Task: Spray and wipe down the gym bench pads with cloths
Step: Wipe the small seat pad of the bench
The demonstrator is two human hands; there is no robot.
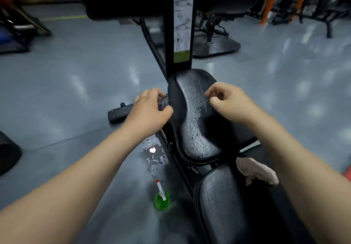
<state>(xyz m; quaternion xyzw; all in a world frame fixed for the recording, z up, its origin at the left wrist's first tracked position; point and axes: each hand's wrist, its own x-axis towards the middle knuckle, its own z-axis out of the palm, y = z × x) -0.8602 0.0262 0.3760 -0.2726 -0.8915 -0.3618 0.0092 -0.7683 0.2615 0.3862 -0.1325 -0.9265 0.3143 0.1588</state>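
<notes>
Seat pad (197,114): centre, black vinyl, beaded with spray. Likely firm-cushioned and slick while wet; best wiped under flat pressure. Left hand (150,110) grasps a dark cloth (163,101) at the pad's left edge. Right hand (226,99) is curled above the pad, holding nothing visible. Pale cloth (256,171): near right, likely soft and light. Spray bottle (161,200): green, on the floor, near left. Post label (182,21): diagrams, text illegible.

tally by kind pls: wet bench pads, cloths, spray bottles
Wet bench pads: 2 (upper pad, lower pad)
Cloths: 2 (dark cloth gripped by the left hand, pale cloth lying right of the pads)
Spray bottles: 1 (green spray bottle)
Total: 5
</notes>
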